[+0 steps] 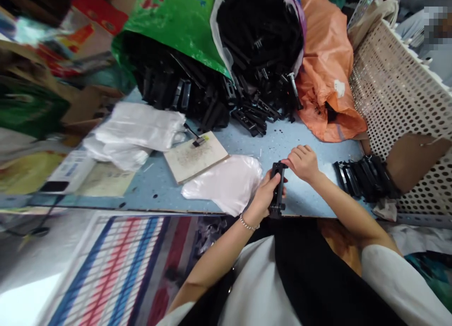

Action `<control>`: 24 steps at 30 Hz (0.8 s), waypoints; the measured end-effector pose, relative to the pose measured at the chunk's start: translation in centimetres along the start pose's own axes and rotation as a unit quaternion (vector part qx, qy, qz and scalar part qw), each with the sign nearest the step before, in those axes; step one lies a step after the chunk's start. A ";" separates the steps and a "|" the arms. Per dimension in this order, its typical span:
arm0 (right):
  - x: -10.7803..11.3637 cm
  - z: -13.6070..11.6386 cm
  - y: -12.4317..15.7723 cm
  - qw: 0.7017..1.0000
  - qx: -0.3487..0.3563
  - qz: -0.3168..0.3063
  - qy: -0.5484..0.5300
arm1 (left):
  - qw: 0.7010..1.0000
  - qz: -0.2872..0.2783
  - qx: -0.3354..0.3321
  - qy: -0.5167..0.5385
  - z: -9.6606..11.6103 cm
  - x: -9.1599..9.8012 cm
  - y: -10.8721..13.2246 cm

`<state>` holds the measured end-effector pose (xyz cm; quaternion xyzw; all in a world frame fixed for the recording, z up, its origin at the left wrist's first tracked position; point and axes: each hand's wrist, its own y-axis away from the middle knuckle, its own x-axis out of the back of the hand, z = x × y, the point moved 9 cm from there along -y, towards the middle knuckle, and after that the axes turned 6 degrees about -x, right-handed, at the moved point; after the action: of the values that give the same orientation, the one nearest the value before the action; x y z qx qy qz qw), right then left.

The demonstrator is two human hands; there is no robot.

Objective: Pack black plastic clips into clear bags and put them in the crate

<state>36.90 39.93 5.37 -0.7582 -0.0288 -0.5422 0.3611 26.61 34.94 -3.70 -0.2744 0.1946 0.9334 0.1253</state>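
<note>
My left hand [264, 193] is wrapped round the middle of a long black plastic part [277, 190], which stands roughly upright over the front edge of the blue table [247, 142]. At the part's top end, my right hand [302, 162] has its fingers curled and pressed against it. A thin bracelet sits on my left wrist. A white plastic bag [226, 181] lies just left of my hands.
A big heap of black plastic parts [226, 93] spills from green and white sacks at the back. An orange bag [326, 67] lies right of the heap, a perforated white basket [391, 95] further right. A row of black parts [365, 176] lies beside it. A beige board [196, 155] and white bags [136, 131] sit left.
</note>
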 end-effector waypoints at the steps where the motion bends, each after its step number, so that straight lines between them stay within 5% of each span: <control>1: 0.5 -1.0 0.3 1.000 0.005 0.017 -0.006 | 1.000 0.022 -0.005 0.006 0.1 0.4 -0.5; 5: 1.4 -6.8 3.6 0.993 0.102 0.049 -0.021 | 0.998 0.055 -0.018 0.004 0.8 1.5 -2.1; 8: 0.4 -7.5 4.5 0.993 0.119 0.013 0.001 | 0.992 0.108 -0.052 -0.029 0.4 2.6 -3.3; 12: -3.3 -3.4 -0.3 0.995 0.058 -0.076 -0.014 | 0.984 0.141 -0.075 -0.081 -3.3 2.5 -5.4; 15: -7.8 2.3 -6.6 0.986 -0.122 -0.110 0.018 | 0.958 0.065 -0.121 -0.250 -6.0 -0.3 -6.5; 19: -14.5 8.0 -12.0 0.929 -0.320 -0.186 0.023 | 0.882 0.004 -0.250 -0.399 -6.3 -3.6 -6.1; 21: -16.2 9.5 -13.2 0.913 -0.349 -0.209 0.006 | 0.881 -0.007 -0.255 -0.399 -6.0 -2.9 -6.2; 24: -16.3 10.9 -12.0 0.893 -0.380 -0.239 -0.030 | 0.896 0.006 -0.229 -0.380 -4.1 0.6 -7.4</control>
<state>33.67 60.79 -3.84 -0.8238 -0.0123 -0.5585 -0.0962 30.53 39.83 -9.37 0.0810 -0.0853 0.9861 0.1173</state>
